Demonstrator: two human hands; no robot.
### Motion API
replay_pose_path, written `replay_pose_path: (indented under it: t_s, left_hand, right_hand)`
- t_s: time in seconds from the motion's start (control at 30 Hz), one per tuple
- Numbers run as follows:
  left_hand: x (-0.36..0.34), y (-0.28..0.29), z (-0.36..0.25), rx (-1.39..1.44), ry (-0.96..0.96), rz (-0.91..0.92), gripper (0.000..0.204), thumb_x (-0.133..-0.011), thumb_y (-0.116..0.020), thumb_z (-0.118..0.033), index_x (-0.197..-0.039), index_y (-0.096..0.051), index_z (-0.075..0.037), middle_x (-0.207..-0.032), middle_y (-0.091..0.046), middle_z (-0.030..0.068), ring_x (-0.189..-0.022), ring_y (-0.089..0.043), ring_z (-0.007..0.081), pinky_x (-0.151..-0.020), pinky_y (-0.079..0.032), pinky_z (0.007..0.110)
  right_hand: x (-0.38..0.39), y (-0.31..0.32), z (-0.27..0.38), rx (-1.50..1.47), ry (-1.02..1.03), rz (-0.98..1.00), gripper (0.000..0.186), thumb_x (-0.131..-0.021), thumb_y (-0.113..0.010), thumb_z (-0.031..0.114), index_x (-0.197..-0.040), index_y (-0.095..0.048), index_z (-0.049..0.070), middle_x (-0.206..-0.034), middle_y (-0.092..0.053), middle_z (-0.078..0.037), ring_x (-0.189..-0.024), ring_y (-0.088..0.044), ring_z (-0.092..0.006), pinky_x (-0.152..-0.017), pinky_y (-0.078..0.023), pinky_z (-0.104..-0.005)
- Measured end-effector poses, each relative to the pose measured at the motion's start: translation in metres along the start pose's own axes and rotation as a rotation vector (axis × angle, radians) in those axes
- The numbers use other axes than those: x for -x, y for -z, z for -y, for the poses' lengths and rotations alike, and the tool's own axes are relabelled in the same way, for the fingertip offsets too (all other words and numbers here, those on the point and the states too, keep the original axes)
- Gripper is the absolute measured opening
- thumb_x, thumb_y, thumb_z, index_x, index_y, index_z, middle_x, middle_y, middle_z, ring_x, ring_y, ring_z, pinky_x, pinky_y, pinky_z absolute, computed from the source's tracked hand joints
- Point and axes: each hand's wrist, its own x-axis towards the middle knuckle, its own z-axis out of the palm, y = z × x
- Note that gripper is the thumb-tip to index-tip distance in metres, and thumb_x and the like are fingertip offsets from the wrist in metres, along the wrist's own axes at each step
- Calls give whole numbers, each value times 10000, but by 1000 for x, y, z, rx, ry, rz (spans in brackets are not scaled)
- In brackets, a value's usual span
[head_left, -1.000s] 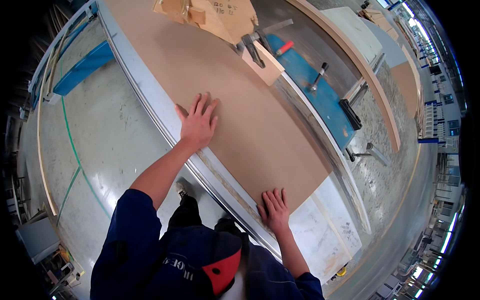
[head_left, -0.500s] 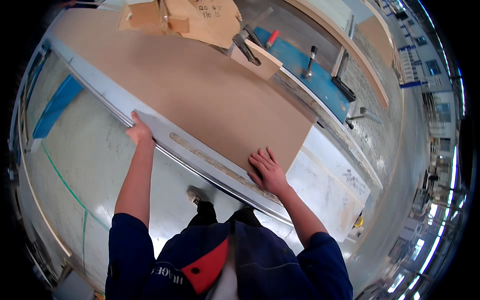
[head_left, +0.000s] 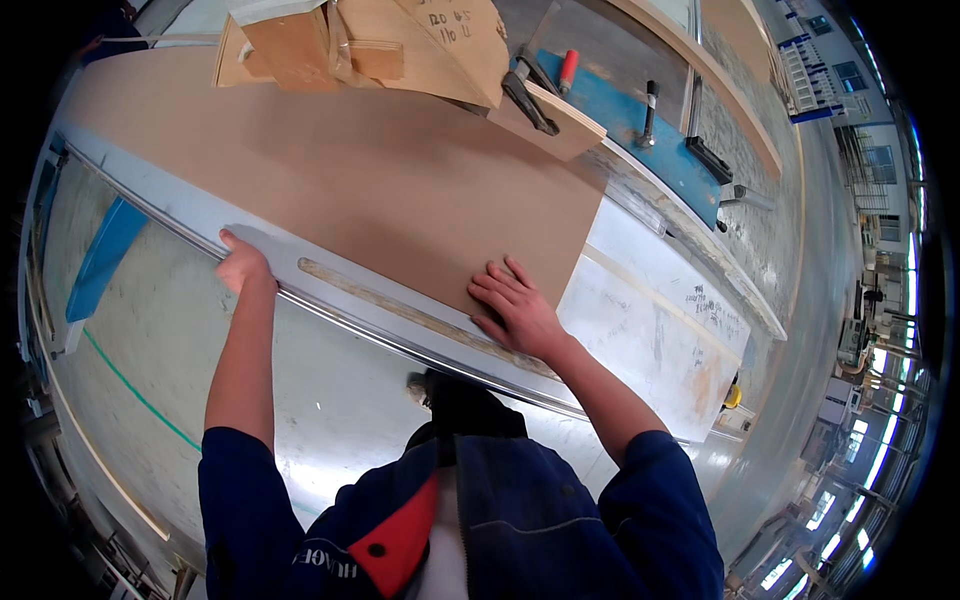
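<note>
Gripping the near edge of the metal table (head_left: 330,285), the person's left hand (head_left: 243,266) curls its fingers over the rail, thumb side up, closed on the rim rather than on the sheet. Just right of that grip, a long wooden ruler strip (head_left: 400,310) lies along the rail, running toward the other hand. Beyond both, the big brown board (head_left: 380,170) lies flat on the table, its near edge just past the rail and its right corner under the right hand (head_left: 515,310), which rests palm down with fingers spread, pressing the sheet without pinching anything. I judge the board already laid down and roughly squared to the rail; whether it sits exactly in place I cannot tell, so a last nudge and letting go seem all that is left. Farther back from the right hand, offcuts of wood (head_left: 370,45) pile up, and to the right a clamp with a red handle (head_left: 566,70) lies on a blue surface (head_left: 660,150)
</note>
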Motion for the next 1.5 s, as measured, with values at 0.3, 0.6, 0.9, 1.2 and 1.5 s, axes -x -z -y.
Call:
replay_pose_path:
  t_s: [0.3, 0.6, 0.9, 1.2, 1.5]
  left_hand:
    - [-78, -6, -35, 26, -11, -81, 961, -948, -517, -791, -1215, -659, 121, -1148, -743, 237, -1013, -739, 403, -834, -612, 512]
    - [-154, -5, -73, 30, -13, -14, 967, -938, -537, -784, -1306, -581, 109, -1218, -709, 236, -1023, -731, 408, -833, -626, 524]
    - [-207, 2, -106, 97, -45, -61, 924, -941, -570, -747, -1311, -573, 99, -1250, -684, 264, -1052, -719, 412, -876, -622, 530]
    - [-299, 2, -122, -25, -99, -137, 979, -929, -570, -774, -1266, -523, 144, -1138, -707, 316, -998, -732, 473, -856, -607, 566]
    - [-380, 25, -116, -113, -327, 106, 946, -943, -568, -765, -1317, -499, 101, -1133, -717, 292, -928, -736, 441, -791, -600, 507]
  right_hand:
    - [-72, -31, 17, -48, -3, -13, 413, -959, -741, 267, -1314, -653, 74, -1377, -660, -107, -1407, -541, -334, -1280, -299, -542]
    - [-148, -64, 31, -84, -13, 15, 454, -948, -740, 269, -1346, -633, 79, -1408, -640, -102, -1416, -527, -329, -1292, -273, -535]
    - [-213, -95, 50, -90, -20, -12, 456, -962, -724, 281, -1363, -627, 86, -1411, -639, -107, -1415, -531, -331, -1287, -285, -530]
    - [-258, -120, 114, 193, -661, -276, 645, -931, -727, 417, -1480, -565, 119, -1551, -501, -192, -1510, -364, -422, -1296, -161, -579]
    - [-288, -157, 192, 155, -808, -315, 767, -897, -772, 417, -1538, -491, 104, -1561, -442, -258, -1484, -309, -537, -1273, -206, -586]
